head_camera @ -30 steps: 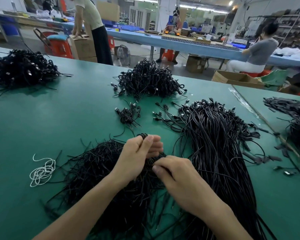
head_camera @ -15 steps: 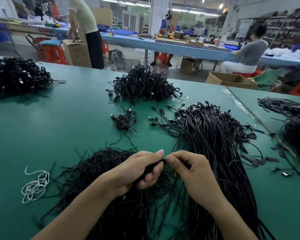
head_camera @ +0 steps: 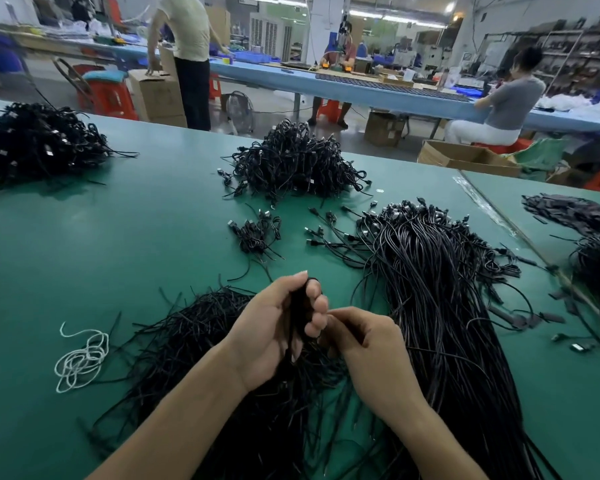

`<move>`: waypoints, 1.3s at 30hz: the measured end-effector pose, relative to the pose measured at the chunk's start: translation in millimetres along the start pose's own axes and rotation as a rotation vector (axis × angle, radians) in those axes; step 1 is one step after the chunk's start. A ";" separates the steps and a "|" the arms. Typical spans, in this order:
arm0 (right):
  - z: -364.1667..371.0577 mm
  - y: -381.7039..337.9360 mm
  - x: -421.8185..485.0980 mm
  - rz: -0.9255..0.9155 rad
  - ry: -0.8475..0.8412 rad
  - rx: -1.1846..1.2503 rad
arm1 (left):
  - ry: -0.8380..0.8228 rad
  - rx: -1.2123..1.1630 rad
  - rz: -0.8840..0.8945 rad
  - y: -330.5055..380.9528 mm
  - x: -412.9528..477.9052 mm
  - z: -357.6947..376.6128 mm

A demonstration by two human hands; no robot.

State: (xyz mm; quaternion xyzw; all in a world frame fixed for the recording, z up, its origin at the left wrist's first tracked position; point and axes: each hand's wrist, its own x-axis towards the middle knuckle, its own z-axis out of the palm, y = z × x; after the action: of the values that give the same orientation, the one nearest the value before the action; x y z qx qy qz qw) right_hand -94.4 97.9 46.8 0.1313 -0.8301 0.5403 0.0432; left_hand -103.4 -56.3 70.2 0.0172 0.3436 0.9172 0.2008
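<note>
The person's left hand (head_camera: 278,327) is raised just above the green tabletop (head_camera: 118,237) with the palm turned inward. Its fingers are curled round a small bunch of thin black ties (head_camera: 297,317). The bunch runs down through the fist and spills out below the palm, and its top loops out between thumb and forefinger. The right hand (head_camera: 364,341) sits close beside it, knuckles up. Its fingers are curled in so that their tips meet the left fingertips at the bunch. Whether they pinch a single tie there cannot be told, because the tips hide one another.

Under both forearms a loose spread pile of thin black ties (head_camera: 194,341) lies flat on the tabletop. Just right of the hands, a long thick sheaf of straight black cables (head_camera: 430,289) stretches from the near edge away to its plug ends. Beyond the hands a small knot of coiled black cables (head_camera: 257,233) lies by itself. Farther back sits a large heap of coiled black cables (head_camera: 291,161). A second black cable heap (head_camera: 39,143) sits at the far left. A loose coil of white string (head_camera: 80,358) lies left of the tie pile, apart from it. At the right edge, dark flat strips (head_camera: 568,213) lie on the adjoining green surface.
</note>
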 end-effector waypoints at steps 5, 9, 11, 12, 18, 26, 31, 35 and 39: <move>0.4 0.9 -0.2 -0.044 -0.044 -0.072 | 0.021 0.156 0.000 0.1 -1.4 -5.0; -7.1 6.2 2.0 -0.059 0.021 -0.085 | 0.021 0.272 -0.054 -2.8 -6.1 -13.0; -11.0 8.7 3.6 -0.057 0.099 -0.079 | 0.035 0.318 -0.075 -3.7 -7.1 -16.0; -13.0 10.4 4.6 -0.037 0.144 -0.056 | 0.044 0.344 -0.075 -4.0 -6.3 -16.9; -24.2 32.0 7.2 0.140 -0.055 -0.301 | 0.261 0.351 0.059 -2.0 7.3 -25.8; 10.2 41.8 1.2 0.074 -0.088 -0.320 | 0.355 0.520 0.021 -3.2 7.6 -37.8; 22.1 17.7 13.0 0.031 -0.214 0.184 | 0.115 0.528 -0.107 -2.8 -3.7 -34.1; 19.1 8.0 13.6 0.039 -0.263 0.367 | 0.066 0.414 -0.103 2.1 -6.6 -33.1; 18.4 8.3 12.6 0.009 -0.180 0.331 | 0.067 0.523 -0.034 -3.7 -3.8 -35.6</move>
State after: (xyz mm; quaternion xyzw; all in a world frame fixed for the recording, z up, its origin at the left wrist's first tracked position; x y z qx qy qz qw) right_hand -107.4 82.1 34.5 0.1808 -0.7309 0.6557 -0.0560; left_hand -104.7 -77.4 41.0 0.0322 0.5756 0.7939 0.1933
